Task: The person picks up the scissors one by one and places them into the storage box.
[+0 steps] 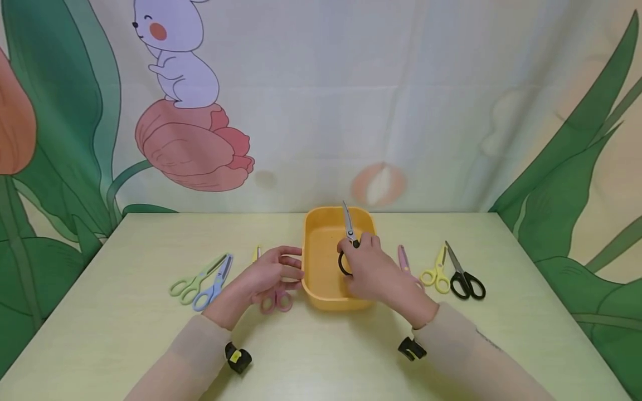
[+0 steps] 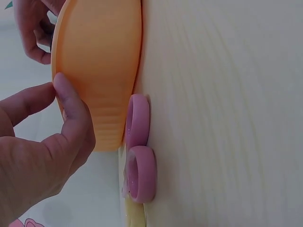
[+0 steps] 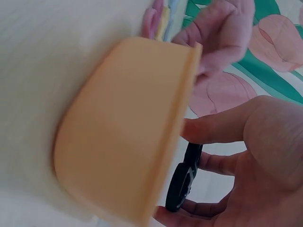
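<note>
My right hand (image 1: 368, 264) holds a pair of black-handled scissors (image 1: 348, 220) by its handles, over the yellow plastic bin (image 1: 338, 304). The blades point away, toward the bin's far edge. In the right wrist view, thumb and fingertips close around the black handle loops (image 3: 176, 189), just above the rim. At the bin's left side, my left hand (image 1: 273, 273) pinches the rim between thumb and finger, which the left wrist view shows close up. Pink-handled scissors (image 1: 276, 302) lie beneath that hand, partly hidden, with a yellow pair (image 1: 257, 253) showing behind it.
Left of the bin lie green scissors (image 1: 193, 283) and blue scissors (image 1: 214, 285). To its right are a pink pair (image 1: 403, 258), partly covered by my right forearm, a yellow pair (image 1: 436, 273) and another black-handled pair (image 1: 465, 281). A printed curtain (image 1: 326, 111) hangs behind the table.
</note>
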Motion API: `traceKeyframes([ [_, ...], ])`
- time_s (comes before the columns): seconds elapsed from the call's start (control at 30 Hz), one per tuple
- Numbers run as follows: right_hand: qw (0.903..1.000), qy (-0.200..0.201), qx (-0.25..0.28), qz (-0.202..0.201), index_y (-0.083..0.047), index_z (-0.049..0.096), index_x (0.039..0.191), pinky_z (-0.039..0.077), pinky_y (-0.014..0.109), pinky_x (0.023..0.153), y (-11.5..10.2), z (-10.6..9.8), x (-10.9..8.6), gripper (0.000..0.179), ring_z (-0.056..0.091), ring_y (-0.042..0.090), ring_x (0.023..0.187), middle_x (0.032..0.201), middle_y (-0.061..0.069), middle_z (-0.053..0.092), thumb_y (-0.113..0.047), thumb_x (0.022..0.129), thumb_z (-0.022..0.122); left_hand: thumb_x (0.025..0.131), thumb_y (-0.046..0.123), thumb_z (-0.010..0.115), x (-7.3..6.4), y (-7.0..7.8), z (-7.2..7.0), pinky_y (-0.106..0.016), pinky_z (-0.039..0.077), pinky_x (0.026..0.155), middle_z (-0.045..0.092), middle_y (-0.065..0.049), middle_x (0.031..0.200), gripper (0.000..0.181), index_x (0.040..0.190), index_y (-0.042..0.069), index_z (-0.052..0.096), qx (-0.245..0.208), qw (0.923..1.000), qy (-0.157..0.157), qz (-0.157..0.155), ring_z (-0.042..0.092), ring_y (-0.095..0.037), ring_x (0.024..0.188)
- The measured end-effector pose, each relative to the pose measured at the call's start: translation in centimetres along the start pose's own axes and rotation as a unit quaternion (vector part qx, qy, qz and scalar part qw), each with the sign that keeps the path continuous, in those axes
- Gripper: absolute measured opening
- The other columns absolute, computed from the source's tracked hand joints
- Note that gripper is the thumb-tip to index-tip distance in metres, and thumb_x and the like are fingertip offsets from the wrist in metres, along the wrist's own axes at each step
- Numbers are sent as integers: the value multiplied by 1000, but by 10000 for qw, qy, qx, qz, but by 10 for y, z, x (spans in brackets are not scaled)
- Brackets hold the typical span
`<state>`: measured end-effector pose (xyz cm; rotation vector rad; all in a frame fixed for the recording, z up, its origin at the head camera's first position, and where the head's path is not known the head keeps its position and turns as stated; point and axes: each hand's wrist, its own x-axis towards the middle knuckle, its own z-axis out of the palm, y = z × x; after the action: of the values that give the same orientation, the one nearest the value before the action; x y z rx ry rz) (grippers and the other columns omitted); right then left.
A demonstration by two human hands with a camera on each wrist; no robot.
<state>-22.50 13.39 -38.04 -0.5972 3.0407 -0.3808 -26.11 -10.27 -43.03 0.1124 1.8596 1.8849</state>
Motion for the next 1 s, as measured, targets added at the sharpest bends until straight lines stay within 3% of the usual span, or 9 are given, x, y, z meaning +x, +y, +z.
traceKeyframes([
  [0.07,9999,-85,-26,-51,-13,56,124,50,39,66,-2,5,5,42,44,40,107,112,23,46,-11,85,72,97,-8,60,0,1,0,-41,58,88,50,-20,119,55,146,-6,37,-16,10000,27,-31,64,-25,90],
  [0.23,9992,-387,-107,2,-15,56,126,51,41,75,-6,14,17,43,44,37,108,112,21,47,-19,87,76,98,-6,60,1,2,0,-38,59,83,51,-17,114,52,145,-5,37,24,10000,56,-72,64,-23,87],
  [0.47,9977,-640,-211,-6,-15,58,124,52,44,74,-12,25,30,41,48,38,105,108,21,50,-26,89,78,99,-6,61,3,2,-2,-41,59,87,52,-15,113,55,148,-4,35,179,9998,1,-83,64,-23,88],
  [0.77,9941,-1064,-132,146,-18,61,124,53,44,74,-18,34,40,41,48,35,104,108,18,50,-28,89,80,96,-9,62,2,3,-3,-42,59,88,51,-21,117,62,149,-6,30,48,9997,-219,-74,64,-22,86],
  [1.0,9932,-1151,-186,-38,-18,64,122,52,45,79,-18,40,46,39,51,34,103,108,15,58,-30,88,81,94,-10,63,2,4,-4,-45,57,91,51,-24,121,64,149,-4,31,60,9996,-283,-77,65,-24,90],
])
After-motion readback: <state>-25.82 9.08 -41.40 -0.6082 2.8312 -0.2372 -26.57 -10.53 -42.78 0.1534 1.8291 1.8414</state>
